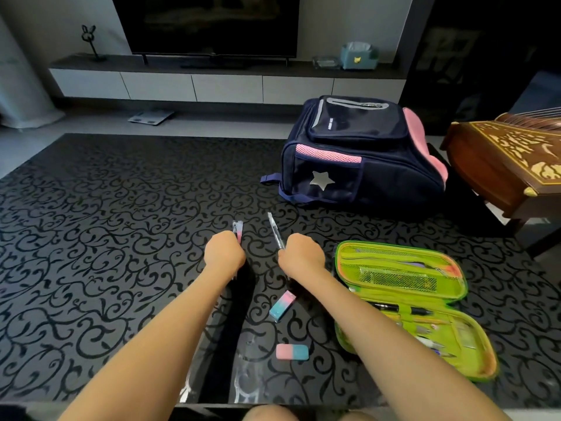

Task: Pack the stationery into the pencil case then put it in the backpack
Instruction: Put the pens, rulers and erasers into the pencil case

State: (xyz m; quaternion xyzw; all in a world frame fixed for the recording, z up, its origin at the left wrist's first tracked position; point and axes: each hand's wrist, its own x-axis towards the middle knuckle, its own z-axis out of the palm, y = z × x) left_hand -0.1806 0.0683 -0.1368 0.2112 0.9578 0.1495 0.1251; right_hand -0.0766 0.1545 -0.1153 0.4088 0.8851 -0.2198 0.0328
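From the head view we look down on a black table with a scroll pattern. The left hand is curled into a fist round a pink-ended pen, whose tip sticks out beyond the knuckles. The right hand is closed the same way round a clear pen that points away and to the left. The two hands are near each other, knuckles up, at the middle of the table.

The pencil case — bright green, lying fully open — sits just right of the right hand, with pens and small items already in its lower half and a mesh pocket in its lid. The right forearm crosses in front of its near-left edge and hides part of it. The navy and pink backpack stands on the far side of the table, well apart from the case.

Between the forearms lie a wrapped pink-and-blue eraser and a second eraser — both loose on the table. A clear ruler lies nearer us. Beyond are a television, a tissue box and, at right, a carved wooden instrument.
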